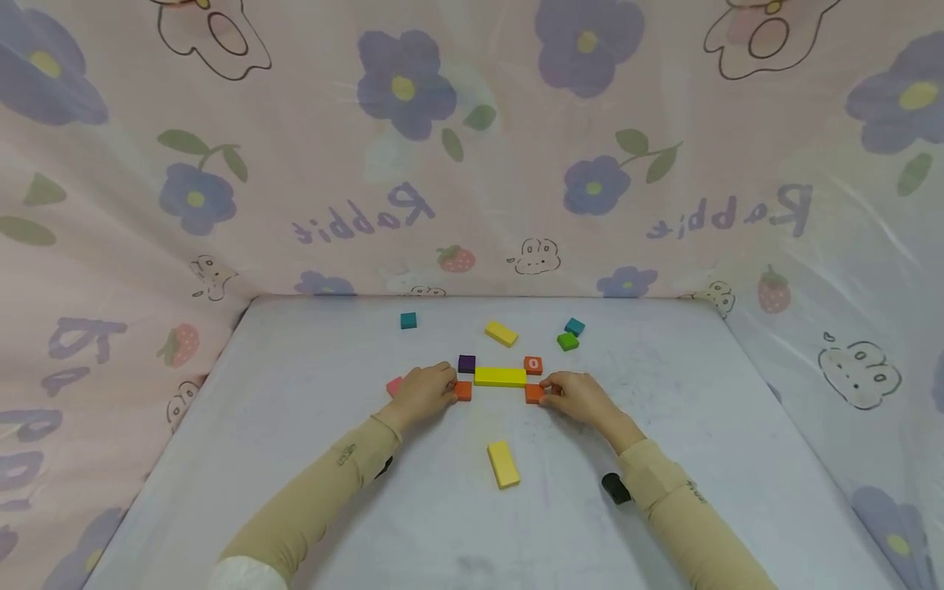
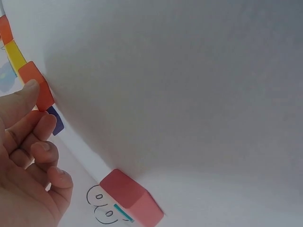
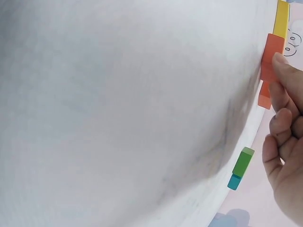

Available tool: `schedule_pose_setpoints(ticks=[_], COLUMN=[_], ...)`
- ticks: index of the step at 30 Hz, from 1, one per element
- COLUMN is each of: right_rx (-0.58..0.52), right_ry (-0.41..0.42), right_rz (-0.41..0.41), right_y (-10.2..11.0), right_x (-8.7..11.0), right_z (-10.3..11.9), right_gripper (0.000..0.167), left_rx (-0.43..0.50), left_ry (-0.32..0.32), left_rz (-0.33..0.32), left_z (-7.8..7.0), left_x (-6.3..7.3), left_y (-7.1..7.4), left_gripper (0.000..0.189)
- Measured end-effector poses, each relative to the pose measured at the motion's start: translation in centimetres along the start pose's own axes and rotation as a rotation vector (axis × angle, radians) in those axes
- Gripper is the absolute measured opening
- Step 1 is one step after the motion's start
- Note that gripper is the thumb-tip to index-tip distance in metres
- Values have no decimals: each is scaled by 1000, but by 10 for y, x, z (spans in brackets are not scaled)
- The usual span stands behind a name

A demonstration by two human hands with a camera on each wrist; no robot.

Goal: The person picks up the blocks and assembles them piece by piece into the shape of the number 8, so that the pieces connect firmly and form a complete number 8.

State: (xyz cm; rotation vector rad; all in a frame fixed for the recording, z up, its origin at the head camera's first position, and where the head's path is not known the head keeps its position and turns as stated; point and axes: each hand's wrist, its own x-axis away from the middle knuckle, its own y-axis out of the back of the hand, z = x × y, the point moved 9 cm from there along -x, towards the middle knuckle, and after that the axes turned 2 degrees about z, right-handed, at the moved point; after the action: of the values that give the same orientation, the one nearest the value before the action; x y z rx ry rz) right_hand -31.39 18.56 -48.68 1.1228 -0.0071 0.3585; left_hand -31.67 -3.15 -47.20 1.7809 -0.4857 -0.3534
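Observation:
My left hand pinches an orange block between thumb and fingers, at the near left end of a long yellow block. On the other side my right hand pinches a second orange block at the near right end. Behind the yellow block's left end sits a purple block; behind its right end lies an orange block with a pale round mark. A pink block lies beside the left hand, partly covered by it in the head view.
Nearer me lies a yellow block. Toward the back are another yellow block, a teal block on the left, and a green block next to a teal one. A patterned curtain stands behind the white table.

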Motion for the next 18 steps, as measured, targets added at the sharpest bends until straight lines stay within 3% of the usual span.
schedule_pose_setpoints(ticks=[18], right_rx=[5], right_ry=[-7], right_rz=[6], right_y=[-1], right_x=[2], right_z=[1], right_gripper=[32], left_rx=[-42], left_ry=[-13], left_rz=[-13], left_z=[-2], left_x=[-1], left_y=[0], left_gripper=[20])
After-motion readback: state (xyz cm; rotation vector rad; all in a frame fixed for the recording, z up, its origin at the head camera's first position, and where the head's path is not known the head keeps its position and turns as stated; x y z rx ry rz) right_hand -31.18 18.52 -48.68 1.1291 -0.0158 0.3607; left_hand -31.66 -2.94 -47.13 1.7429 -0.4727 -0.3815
